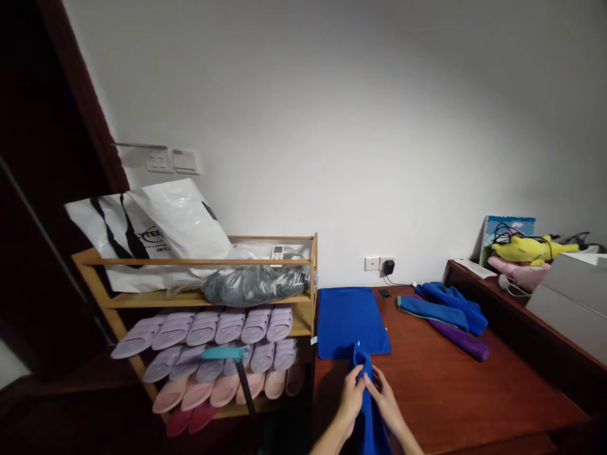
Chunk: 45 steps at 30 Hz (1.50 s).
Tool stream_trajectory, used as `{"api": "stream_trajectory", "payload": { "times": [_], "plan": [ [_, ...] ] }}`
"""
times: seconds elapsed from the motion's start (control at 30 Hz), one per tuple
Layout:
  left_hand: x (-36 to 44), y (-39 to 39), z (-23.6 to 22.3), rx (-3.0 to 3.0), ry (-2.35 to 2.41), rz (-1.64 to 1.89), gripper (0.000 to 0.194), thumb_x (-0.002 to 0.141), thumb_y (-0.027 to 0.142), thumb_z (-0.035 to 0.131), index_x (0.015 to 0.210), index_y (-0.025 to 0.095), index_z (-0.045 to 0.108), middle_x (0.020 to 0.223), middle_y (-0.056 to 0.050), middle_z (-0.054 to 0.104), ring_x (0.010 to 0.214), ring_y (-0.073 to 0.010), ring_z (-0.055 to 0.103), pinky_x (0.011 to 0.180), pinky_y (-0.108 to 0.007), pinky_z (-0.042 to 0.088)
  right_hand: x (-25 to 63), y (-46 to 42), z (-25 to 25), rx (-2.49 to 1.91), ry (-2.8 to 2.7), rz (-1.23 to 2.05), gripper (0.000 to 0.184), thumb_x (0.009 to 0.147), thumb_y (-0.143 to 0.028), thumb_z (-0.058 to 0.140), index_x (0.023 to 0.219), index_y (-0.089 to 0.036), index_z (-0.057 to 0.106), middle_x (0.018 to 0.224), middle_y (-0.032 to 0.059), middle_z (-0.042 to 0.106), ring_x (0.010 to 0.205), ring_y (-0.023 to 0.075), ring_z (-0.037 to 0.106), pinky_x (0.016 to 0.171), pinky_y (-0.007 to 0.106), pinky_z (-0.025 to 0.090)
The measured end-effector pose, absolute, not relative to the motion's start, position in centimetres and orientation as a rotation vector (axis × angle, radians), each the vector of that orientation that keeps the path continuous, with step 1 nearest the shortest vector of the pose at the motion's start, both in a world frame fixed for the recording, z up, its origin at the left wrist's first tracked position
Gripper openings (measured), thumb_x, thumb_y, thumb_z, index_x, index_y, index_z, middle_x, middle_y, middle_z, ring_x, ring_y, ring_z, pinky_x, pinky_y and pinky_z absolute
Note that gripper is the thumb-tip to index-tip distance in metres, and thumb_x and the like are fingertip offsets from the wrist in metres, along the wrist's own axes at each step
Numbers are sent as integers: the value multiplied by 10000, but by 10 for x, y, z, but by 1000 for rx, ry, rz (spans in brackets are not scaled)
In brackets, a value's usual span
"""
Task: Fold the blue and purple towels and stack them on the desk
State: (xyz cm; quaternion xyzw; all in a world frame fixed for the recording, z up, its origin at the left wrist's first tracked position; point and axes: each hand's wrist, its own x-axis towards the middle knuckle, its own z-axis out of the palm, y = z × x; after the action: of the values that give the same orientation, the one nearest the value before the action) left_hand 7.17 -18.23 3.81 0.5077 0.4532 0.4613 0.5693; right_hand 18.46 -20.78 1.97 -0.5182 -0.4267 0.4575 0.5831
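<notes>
A strip of blue cloth [367,414] hangs between my hands near the front edge of the brown table [441,392]. My left hand [351,392] is closed on its left side, and my right hand [384,395] grips it from the right, with the fingertips of both hands close together. The cloth's upper end rises just past my fingers; its lower end runs out of the picture. Behind it a flat blue cloth piece [351,316] lies on the table, partly covered by the held cloth. What kind of item the held cloth is, I cannot tell.
Blue cloths [455,303] and a purple roll [459,339] lie at the table's back right. A wall socket holds a black plug [389,268]. On the left stands a wooden shoe rack [270,297] with slippers and a white bag [175,221]. Grey boxes [573,303] stand at right.
</notes>
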Motion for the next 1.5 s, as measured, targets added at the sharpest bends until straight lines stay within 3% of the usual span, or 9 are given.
{"api": "stream_trajectory", "payload": {
  "times": [0.13,0.33,0.5,0.67,0.93,1.07,1.17,1.3,1.5],
  "plan": [
    [63,-179,39,1146,1064,1096,663,739,603,535,1205,131,566,1276,-147,579,1167,-259,543,989,-358,428,210,-205,23,-1064,-960,1206,568,640,-427,722,1152,-218,593,1186,79,643,1107,265,580,974,424,437],
    [9,-166,36,1216,1245,1155,591,757,567,530,1180,157,575,1239,-129,606,1150,-263,553,986,-389,427,253,-195,6,-1391,-1148,786,569,732,-484,581,1196,-156,564,1257,126,586,1190,271,516,1032,424,387],
    [-10,-185,7,1761,1581,1152,505,855,324,380,1341,199,437,1357,-100,508,1289,-261,407,1056,-481,323,220,-212,-26,-1641,-1341,341,564,826,-487,475,1327,-230,454,1439,100,403,1299,284,396,1059,473,353],
    [26,-204,-41,2565,1500,669,666,798,107,354,1432,279,243,1500,9,288,1360,-198,291,1077,-410,326,173,-225,-39,-1599,-1821,298,512,857,-281,419,1368,-266,400,1413,48,449,1282,212,428,1043,383,385],
    [25,-208,-77,2768,1470,513,639,887,316,388,1428,279,50,1479,-26,268,1320,-244,365,1038,-442,363,247,-237,-35,-1932,-1951,273,428,813,-250,393,1186,-340,582,1431,16,419,1328,237,359,1045,522,306],
    [23,-213,-59,2699,1462,518,590,916,365,353,1423,293,61,1488,-8,240,1331,-246,345,1055,-444,339,338,-246,-39,-2186,-1679,287,450,710,-257,449,1122,-285,629,1392,69,473,1270,278,439,950,518,413],
    [25,-216,-48,2637,1445,489,573,917,372,348,1422,293,87,1490,-11,232,1337,-253,333,1063,-457,331,370,-254,-37,-2199,-1419,206,435,751,-310,406,1099,-196,640,1317,145,538,1177,304,530,893,491,474],
    [26,-220,-38,2613,1444,505,562,914,359,356,1424,295,130,1496,-6,234,1348,-254,312,1076,-463,319,317,-260,-26,-1810,-1499,167,425,843,-396,400,1162,-198,599,1298,115,560,1213,240,502,1032,420,397],
    [22,-229,-29,2565,1477,417,536,930,350,303,1433,282,130,1505,-17,224,1368,-237,267,1093,-481,290,224,-249,-35,-1708,-1590,374,427,846,-478,446,1205,-280,566,1327,65,541,1204,238,504,993,445,428]
  ]
}}
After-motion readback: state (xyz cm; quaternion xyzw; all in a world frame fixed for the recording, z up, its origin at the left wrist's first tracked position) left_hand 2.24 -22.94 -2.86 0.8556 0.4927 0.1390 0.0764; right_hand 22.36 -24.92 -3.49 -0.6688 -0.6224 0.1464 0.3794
